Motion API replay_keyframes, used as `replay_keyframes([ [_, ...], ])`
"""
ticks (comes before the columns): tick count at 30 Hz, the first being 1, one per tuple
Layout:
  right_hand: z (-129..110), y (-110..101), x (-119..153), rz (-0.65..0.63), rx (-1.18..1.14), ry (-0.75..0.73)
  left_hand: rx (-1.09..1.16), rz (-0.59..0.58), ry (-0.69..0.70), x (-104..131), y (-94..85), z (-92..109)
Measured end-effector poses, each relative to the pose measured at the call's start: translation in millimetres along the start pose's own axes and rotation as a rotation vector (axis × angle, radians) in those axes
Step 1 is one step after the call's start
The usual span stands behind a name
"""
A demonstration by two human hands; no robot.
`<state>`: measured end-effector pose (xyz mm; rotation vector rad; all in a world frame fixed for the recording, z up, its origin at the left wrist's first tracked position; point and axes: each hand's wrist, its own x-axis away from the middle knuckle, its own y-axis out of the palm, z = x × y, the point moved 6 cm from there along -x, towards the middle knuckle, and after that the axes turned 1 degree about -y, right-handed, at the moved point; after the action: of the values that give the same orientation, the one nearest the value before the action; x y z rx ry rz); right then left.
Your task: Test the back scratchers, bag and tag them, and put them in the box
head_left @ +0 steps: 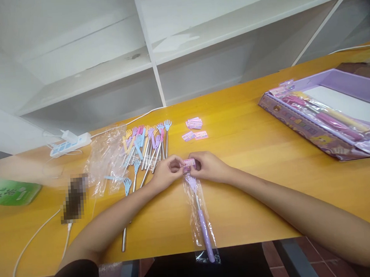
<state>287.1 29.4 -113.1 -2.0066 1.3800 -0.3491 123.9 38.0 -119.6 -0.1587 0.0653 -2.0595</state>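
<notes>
A purple back scratcher (203,227) with a hand-shaped head lies inside a clear plastic bag (195,234), its handle reaching past the table's front edge. At the top of the bag, my left hand (170,171) and my right hand (210,166) pinch a small pink card (189,163) from either side. Thumbs and forefingers of both hands are closed on it. Whether the fingers also grip the bag's edge, I cannot tell. Beyond the hands lie several more pink cards (195,123) in two small groups.
Several loose back scratchers (141,145) lie left of my hands, beside empty clear bags (105,160). A purple box (313,135) on the right holds bagged back scratchers. At the left are a power strip (71,144), a green packet (14,191) and a white cable (34,235). Shelves (243,24) rise behind.
</notes>
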Motion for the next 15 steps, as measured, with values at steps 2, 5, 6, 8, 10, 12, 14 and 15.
replay_keyframes([
  [2, 1, 0, 0, 0.002, -0.003, -0.007, -0.005, 0.001, 0.001, 0, 0.4, 0],
  [5, 6, 0, -1, 0.028, -0.033, -0.021, -0.007, 0.021, 0.012, 0, -1.2, 0],
  [6, 9, 0, -2, 0.05, -0.051, -0.017, -0.008, 0.037, 0.017, -1, -2.6, -1],
  [8, 14, -3, -4, 0.099, -0.1, -0.001, -0.018, 0.08, 0.019, -2, -6.3, -2],
  [10, 15, -5, -7, 0.12, -0.14, 0.019, -0.026, 0.123, 0.023, -2, -10.4, -4],
  [12, 8, -6, -7, 0.081, -0.145, 0.023, -0.013, 0.158, 0.05, -3, -14.3, -5],
  [14, -6, -4, 0, 0.002, -0.092, 0.014, 0.018, 0.191, 0.11, -3, -18.6, -5],
  [15, -13, -3, 6, -0.04, -0.043, 0.014, 0.031, 0.207, 0.138, -3, -20.8, -4],
])
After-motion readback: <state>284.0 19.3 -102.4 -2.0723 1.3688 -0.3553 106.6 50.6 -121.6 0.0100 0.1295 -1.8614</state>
